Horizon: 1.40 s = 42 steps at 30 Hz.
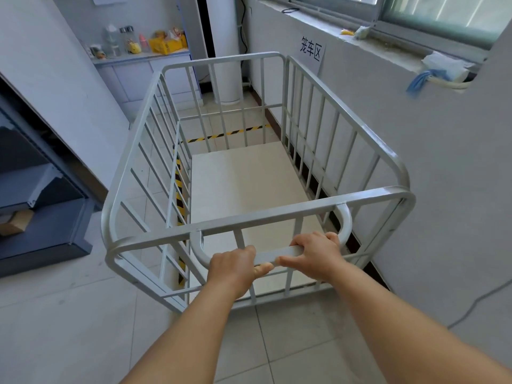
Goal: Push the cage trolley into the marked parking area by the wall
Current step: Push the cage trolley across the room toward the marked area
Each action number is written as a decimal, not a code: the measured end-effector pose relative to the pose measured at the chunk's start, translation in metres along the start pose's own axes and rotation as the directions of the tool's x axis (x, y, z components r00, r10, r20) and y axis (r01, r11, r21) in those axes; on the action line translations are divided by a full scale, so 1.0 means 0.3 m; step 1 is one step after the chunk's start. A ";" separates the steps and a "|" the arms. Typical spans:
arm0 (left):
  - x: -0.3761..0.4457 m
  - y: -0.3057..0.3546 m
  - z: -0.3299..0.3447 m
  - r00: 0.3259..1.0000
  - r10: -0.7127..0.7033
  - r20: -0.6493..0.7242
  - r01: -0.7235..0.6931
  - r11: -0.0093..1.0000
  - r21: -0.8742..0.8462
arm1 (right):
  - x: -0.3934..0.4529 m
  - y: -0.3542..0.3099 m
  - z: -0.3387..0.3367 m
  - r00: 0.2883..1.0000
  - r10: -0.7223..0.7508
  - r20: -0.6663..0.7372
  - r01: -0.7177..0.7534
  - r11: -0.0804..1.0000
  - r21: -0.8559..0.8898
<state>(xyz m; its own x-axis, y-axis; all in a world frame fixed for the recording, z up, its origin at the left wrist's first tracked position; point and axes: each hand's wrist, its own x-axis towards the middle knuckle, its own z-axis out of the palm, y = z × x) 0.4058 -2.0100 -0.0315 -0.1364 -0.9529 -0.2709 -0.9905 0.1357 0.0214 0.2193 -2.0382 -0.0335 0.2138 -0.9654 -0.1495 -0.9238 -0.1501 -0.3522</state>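
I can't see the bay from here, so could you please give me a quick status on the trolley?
Left hand and right hand both gripping handle bar. Cage trolley empty, beside wall, inside striped floor tape. Nothing blocking ahead.

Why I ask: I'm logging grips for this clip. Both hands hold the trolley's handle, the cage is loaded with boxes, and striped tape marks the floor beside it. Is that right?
Not quite. The head view shows the cage trolley is empty: only its bare pale floor panel is visible, no boxes. The rest stands: the left hand and right hand both hold the handle, and yellow-and-black striped tape marks the floor.
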 end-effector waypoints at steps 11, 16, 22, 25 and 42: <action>0.300 -0.177 -0.092 1.000 0.023 -0.005 -0.023 1.000 -0.013 | 0.350 -0.066 -0.019 0.999 0.013 -0.035 -0.012 1.000 0.027; 0.429 -0.247 -0.127 0.999 0.022 -0.023 -0.022 1.000 0.002 | 0.500 -0.094 -0.031 0.999 0.002 -0.044 -0.002 1.000 0.011; 0.582 -0.298 -0.173 1.000 0.000 -0.013 0.000 1.000 0.009 | 0.673 -0.093 -0.048 0.999 -0.011 -0.053 0.011 1.000 0.004; 0.656 -0.309 -0.198 1.000 -0.014 0.002 0.014 1.000 0.015 | 0.751 -0.085 -0.069 0.999 -0.018 -0.047 0.018 1.000 0.014; 0.896 -0.405 -0.274 0.999 -0.043 -0.003 0.043 0.999 -0.026 | 1.023 -0.105 -0.117 1.000 -0.004 -0.026 0.003 1.000 -0.031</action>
<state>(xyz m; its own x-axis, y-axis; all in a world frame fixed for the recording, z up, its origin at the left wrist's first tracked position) 0.4881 -2.3050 -0.0279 -0.0934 -0.9587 -0.2685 -0.9956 0.0871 0.0351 0.3028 -2.3373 -0.0358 0.2092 -0.9699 -0.1244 -0.9324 -0.1595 -0.3242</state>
